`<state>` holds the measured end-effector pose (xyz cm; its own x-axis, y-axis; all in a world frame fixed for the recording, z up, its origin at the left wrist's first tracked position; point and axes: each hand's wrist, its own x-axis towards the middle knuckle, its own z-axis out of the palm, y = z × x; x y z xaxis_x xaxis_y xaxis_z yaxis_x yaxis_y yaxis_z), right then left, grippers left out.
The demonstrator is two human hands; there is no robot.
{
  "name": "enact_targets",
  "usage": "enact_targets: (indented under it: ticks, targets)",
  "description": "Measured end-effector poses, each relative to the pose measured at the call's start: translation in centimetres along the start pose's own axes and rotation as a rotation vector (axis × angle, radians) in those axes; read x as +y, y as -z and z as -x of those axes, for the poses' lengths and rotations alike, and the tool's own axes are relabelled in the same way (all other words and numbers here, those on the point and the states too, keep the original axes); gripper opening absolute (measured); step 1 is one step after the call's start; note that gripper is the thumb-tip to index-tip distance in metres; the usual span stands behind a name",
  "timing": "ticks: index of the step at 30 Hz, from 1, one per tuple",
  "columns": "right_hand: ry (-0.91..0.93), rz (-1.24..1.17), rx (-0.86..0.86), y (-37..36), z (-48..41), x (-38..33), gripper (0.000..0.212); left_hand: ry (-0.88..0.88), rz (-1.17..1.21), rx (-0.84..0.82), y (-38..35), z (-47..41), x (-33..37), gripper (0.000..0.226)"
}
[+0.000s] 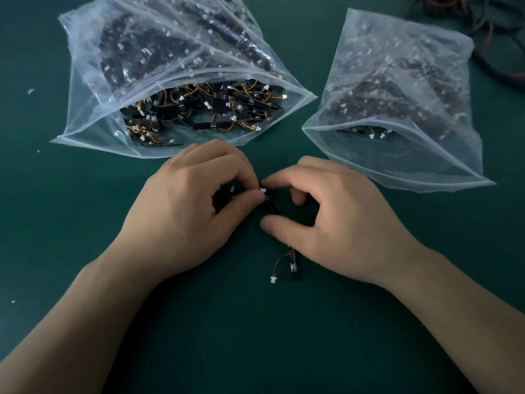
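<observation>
Two bare forearms are seen entering from the near edge and converging over the dark green table mat (pixel 255 351). The left hand (pixel 193 206) is curled, with thumb and forefinger pinched on the white-connector end of a small black strip-shaped circuit module (pixel 272 207). The right hand (pixel 335 220) is arched, with its forefinger tip set at that connector and its thumb at the module's near end. The module is held between the hands. Its long axis runs from far-left to near-right, with the connector end pointed away. A second black module (pixel 295 265) is partly covered by the right hand.
</observation>
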<state>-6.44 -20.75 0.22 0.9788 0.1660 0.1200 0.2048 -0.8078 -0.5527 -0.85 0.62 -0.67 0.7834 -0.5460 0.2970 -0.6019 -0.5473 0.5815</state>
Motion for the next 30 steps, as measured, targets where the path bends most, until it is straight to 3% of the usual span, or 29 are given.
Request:
enact_targets:
  ticks: [2, 3, 10, 12, 16, 21, 24, 27, 30]
  targets:
    - [-0.031, -0.075, 0.077, -0.2, 0.0, 0.1, 0.008, 0.023, 0.049, 0.013, 0.1, -0.1, 0.1, 0.011]
    - [-0.050, -0.102, 0.113, -0.3, 0.1, 0.1, 0.006, 0.048, 0.053, 0.034, 0.2, 0.0, 0.2, 0.009]
    - [-0.106, -0.046, 0.219, -0.2, 0.3, 0.1, 0.013, 0.199, 0.054, 0.104, 0.3, 0.2, 0.6, 0.006]
    - [-0.122, -0.022, 0.225, -0.1, 0.4, 0.0, 0.013, 0.179, 0.046, 0.056, 0.4, 0.2, 0.6, 0.004]
    - [-0.134, 0.034, 0.217, 0.1, 0.5, 0.1, 0.020, 0.093, -0.044, -0.033, 0.6, 0.0, 0.7, 0.020]
    - [-0.156, 0.154, 0.247, -0.2, 0.3, 0.2, 0.022, 0.060, -0.094, -0.046, 0.5, -0.1, 0.8, 0.004]
    - [-0.134, 0.128, 0.232, -0.2, 0.4, 0.4, 0.010, 0.088, -0.117, -0.040, 0.5, 0.0, 1.0, 0.003]
    - [-0.108, 0.089, 0.182, 0.1, 0.4, 0.6, 0.034, 0.124, -0.124, -0.042, 0.6, 0.0, 1.1, 0.006]
    - [-0.120, 0.043, 0.166, 0.3, 0.4, 0.6, 0.040, 0.141, -0.088, -0.056, 0.9, 0.1, 1.0, 0.020]
